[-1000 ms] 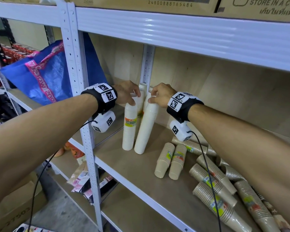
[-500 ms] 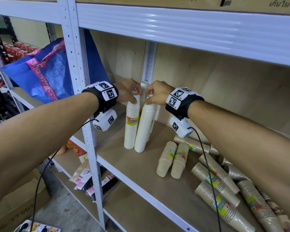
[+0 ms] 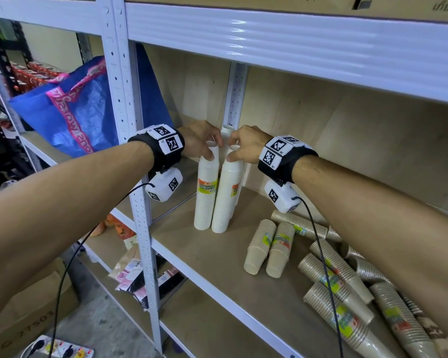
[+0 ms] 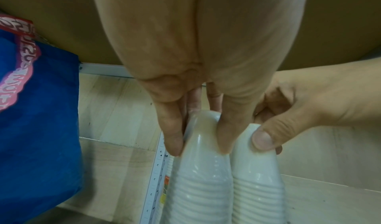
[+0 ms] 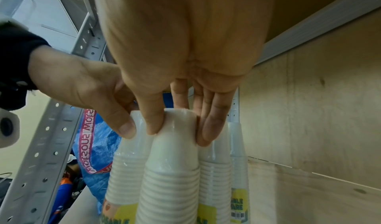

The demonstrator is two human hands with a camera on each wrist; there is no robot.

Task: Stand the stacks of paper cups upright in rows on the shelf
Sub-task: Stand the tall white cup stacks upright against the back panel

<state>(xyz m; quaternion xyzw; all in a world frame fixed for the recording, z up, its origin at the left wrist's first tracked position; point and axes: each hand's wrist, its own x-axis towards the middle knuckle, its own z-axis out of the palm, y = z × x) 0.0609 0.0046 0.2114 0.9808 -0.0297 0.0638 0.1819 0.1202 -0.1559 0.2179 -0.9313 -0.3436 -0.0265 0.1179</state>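
Note:
Two tall white cup stacks stand side by side at the left end of the wooden shelf (image 3: 197, 257). My left hand (image 3: 209, 148) pinches the top of the left white stack (image 3: 204, 202) between thumb and fingers, shown close up in the left wrist view (image 4: 199, 129). My right hand (image 3: 234, 151) grips the top of the right white stack (image 3: 224, 202), with its fingers around the top cup (image 5: 177, 126). Two more white stacks (image 5: 224, 162) stand just behind. Several brown cup stacks (image 3: 339, 275) lie on their sides to the right.
Two short brown stacks (image 3: 269, 246) lie near the shelf's middle. A white upright post (image 3: 137, 202) and a blue bag (image 3: 83, 107) are at the left. The upper shelf beam (image 3: 295, 45) hangs overhead. Cardboard boxes and a power strip (image 3: 60, 350) are on the floor.
The right white stack, leaning a second ago, now stands nearly upright against the left one. Both hands stayed on the stack tops and came closer together.

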